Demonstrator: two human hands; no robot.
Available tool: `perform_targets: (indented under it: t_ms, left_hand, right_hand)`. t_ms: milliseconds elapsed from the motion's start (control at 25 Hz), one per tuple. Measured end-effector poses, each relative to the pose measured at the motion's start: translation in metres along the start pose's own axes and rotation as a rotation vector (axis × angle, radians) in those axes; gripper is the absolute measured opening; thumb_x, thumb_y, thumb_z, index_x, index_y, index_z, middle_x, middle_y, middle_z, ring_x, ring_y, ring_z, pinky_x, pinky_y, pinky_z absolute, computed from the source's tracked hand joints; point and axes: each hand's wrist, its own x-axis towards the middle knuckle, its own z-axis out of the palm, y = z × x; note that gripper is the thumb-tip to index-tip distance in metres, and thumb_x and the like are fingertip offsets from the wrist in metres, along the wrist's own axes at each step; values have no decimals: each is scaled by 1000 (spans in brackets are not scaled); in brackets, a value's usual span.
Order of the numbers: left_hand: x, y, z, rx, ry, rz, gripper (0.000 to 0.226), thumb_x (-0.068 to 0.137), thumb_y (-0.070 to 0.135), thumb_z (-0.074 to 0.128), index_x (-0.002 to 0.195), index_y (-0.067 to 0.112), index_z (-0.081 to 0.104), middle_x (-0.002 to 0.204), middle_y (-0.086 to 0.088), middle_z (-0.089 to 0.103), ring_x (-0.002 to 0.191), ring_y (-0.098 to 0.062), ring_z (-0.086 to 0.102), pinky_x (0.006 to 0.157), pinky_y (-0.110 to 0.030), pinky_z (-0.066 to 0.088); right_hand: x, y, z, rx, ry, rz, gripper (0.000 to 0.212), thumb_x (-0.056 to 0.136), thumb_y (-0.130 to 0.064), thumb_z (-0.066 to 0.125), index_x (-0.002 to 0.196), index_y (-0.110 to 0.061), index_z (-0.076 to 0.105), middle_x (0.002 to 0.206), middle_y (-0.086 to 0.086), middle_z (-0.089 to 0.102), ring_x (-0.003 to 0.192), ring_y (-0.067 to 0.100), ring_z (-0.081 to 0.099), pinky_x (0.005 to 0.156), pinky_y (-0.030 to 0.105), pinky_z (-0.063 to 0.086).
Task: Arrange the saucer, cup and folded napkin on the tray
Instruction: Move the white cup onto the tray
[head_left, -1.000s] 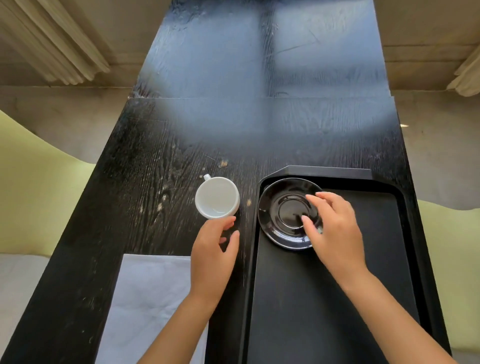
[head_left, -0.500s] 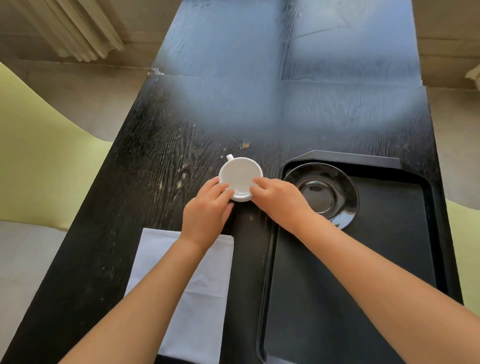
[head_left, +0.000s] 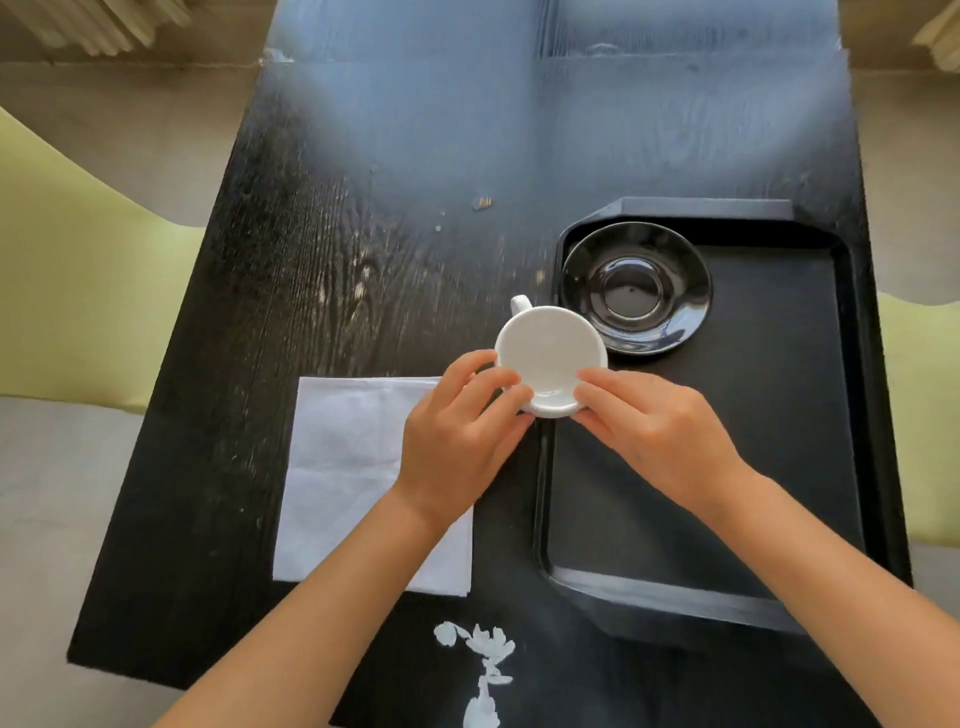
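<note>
One of three items is placed: the black saucer sits in the tray's far corner, beyond the fingers, while the folded napkin lies on the counter under the left wrist. Both hands, left hand and right hand, pinch the near rim of the white cup, fingers curled from either side; it sits over the tray's left edge, handle pointing away, just short of the saucer.
</note>
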Motion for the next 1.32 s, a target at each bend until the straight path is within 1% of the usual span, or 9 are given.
perform_targets:
  t_ms: [280,480,640,760,840,960,1120,1240,1320]
  left_hand:
    - [-59,45,0,-150,-54,164,11,86,18,67,78,15,72,82,-1,72,95,-19,57,62,-25,56]
    - [-83,50,2,-134,-174,270,10,87,23,65,89,18,72,91,-1,73,100,-17,54,71,-23,54]
    - [-91,50,5,-97,-252,302,16,86,24,64,99,18,71,98,-2,72,102,-21,58,77,-27,55]
    - [-95,51,2,-75,-320,320,26,84,27,66,108,18,68,106,-3,70,106,-23,58,84,-30,54]
    - [-95,52,-1,-55,-376,326,34,80,29,71,112,18,66,109,-3,70,109,-23,56,87,-31,53]
    - [-93,54,-7,-46,-462,323,46,75,33,75,117,18,63,114,-3,68,111,-24,57,90,-33,51]
    - [-94,52,-21,-70,-520,275,60,75,37,75,128,19,54,128,-6,62,121,-25,55,99,-38,45]
    - [-104,32,-39,-69,-489,157,65,76,35,74,133,19,47,133,-7,58,124,-26,53,100,-39,44]
    - [-118,6,-51,-20,-486,76,69,72,32,77,131,18,45,131,-9,60,121,-28,56,98,-40,46]
  right_hand:
    - [-98,-49,-15,-35,-12,76,19,86,-12,61,87,3,72,88,18,74,74,29,71,59,38,60]
    - [-129,-69,-11,-53,-54,147,21,87,-12,58,90,3,72,91,18,73,80,28,71,67,37,61]
    - [-134,-73,-11,-93,-61,213,17,87,-11,60,90,-1,72,96,15,73,88,28,70,73,36,60]
    - [-132,-77,-14,-147,-75,262,10,83,-13,68,89,-6,72,103,10,73,102,28,66,78,34,59]
    - [-130,-81,-18,-152,-89,280,15,77,-16,74,90,-7,73,105,9,73,105,28,65,82,33,55]
    - [-129,-84,-22,-149,-163,323,31,69,-19,81,96,-7,72,109,10,71,109,28,63,92,35,47]
    - [-120,-99,-30,-169,-255,438,47,63,-18,86,105,-7,69,118,16,66,114,33,60,99,45,38]
    - [-102,-125,-32,-145,-205,523,46,66,-12,83,108,-3,67,122,22,62,112,35,59,97,45,42]
    - [-83,-148,-19,-97,-175,507,46,68,-11,80,111,-3,66,122,20,61,111,34,59,92,42,48]
